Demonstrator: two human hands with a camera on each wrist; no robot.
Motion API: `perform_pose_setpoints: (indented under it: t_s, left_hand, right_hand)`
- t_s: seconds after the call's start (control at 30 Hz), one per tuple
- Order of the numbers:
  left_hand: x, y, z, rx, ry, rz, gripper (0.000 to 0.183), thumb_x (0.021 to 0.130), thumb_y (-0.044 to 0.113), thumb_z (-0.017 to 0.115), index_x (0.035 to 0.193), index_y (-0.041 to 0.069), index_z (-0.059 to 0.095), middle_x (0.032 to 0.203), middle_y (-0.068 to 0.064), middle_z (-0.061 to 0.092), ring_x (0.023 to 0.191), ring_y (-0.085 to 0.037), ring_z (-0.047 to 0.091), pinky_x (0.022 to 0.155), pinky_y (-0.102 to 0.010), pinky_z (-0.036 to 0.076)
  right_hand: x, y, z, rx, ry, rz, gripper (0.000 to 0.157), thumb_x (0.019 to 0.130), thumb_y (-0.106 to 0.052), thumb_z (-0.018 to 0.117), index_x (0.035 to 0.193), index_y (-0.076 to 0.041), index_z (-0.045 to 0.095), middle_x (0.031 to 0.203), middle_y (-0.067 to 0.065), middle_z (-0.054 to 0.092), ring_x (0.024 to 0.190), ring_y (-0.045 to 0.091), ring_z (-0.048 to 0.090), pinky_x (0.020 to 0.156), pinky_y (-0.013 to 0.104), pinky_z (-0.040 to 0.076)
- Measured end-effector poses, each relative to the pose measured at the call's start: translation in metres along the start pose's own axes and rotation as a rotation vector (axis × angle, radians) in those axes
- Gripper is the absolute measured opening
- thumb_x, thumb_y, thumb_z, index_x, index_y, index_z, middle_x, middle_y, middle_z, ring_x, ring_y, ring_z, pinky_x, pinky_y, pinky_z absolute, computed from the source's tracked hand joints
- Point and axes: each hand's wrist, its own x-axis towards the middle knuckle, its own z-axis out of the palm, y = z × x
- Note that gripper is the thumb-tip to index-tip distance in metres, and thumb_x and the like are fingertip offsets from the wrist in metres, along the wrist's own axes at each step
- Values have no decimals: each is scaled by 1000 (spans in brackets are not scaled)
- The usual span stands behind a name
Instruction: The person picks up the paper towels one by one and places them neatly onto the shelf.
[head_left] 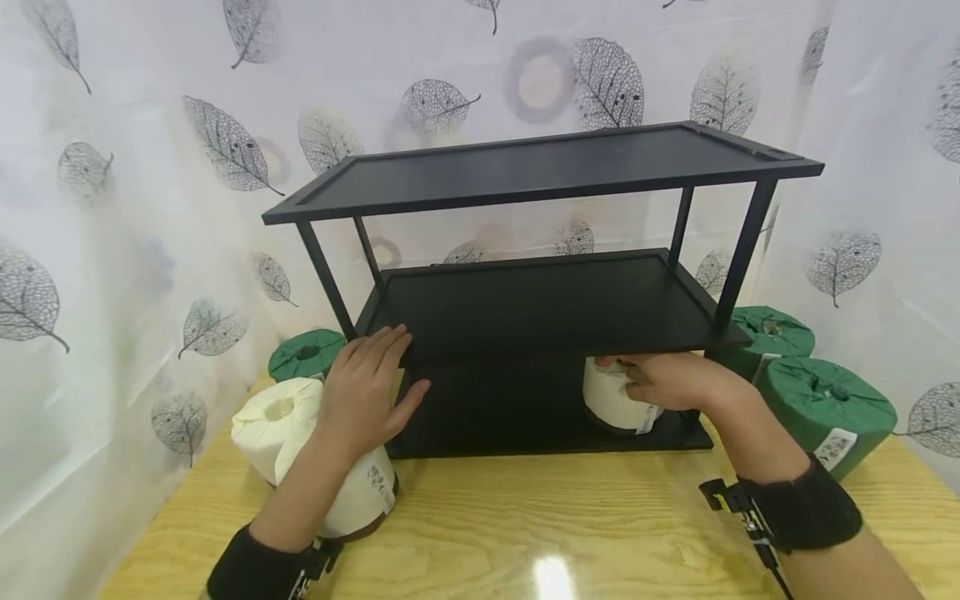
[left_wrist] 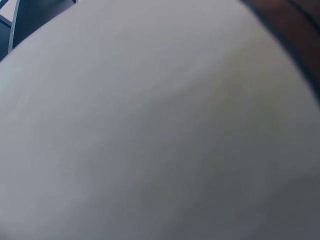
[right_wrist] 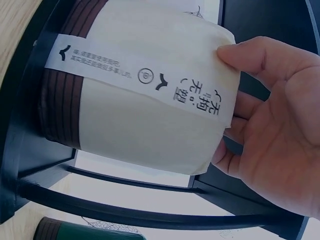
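My right hand [head_left: 671, 381] grips the top of a cream paper-wrapped toilet roll [head_left: 618, 400] on the bottom level of a black shelf rack [head_left: 540, 308], near its right end. In the right wrist view, the thumb and fingers of the right hand [right_wrist: 280, 110] pinch the upper rim of this toilet roll [right_wrist: 150, 115], which has a white label and a brown base band. With fingers stretched out, my left hand [head_left: 363, 392] rests at the middle shelf's front left corner. A pale, blurred surface [left_wrist: 150, 125] fills the left wrist view.
Two cream rolls, one behind [head_left: 262, 425] and one in front [head_left: 360, 500], stand left of the rack, with a green roll [head_left: 303, 357] behind. Green rolls, one nearer [head_left: 825, 408] and one farther [head_left: 776, 329], stand right. The wooden table [head_left: 525, 517] extends in front. A leaf-patterned curtain [head_left: 150, 250] hangs behind.
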Motion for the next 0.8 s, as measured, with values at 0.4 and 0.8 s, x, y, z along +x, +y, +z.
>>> perform_pose_setpoints:
  t_s: [0.4, 0.8]
  left_hand:
    - [-3, 1, 2, -8, 9, 0, 59, 86, 40, 69, 126, -3, 63, 129, -20, 66, 119, -37, 63, 99, -53, 49]
    - [-3, 2, 3, -10, 6, 8, 59, 90, 43, 64, 127, -3, 63, 130, -19, 65, 120, -36, 62, 100, -52, 49]
  right_hand:
    - [4, 0, 9, -24, 61, -28, 45, 81, 7, 65, 124, -1, 60, 119, 14, 62, 106, 30, 61, 84, 44, 52]
    - [-5, -4, 5, -132, 51, 33, 57, 83, 1, 69, 138, -4, 54, 138, 16, 53, 118, 29, 57, 93, 47, 50]
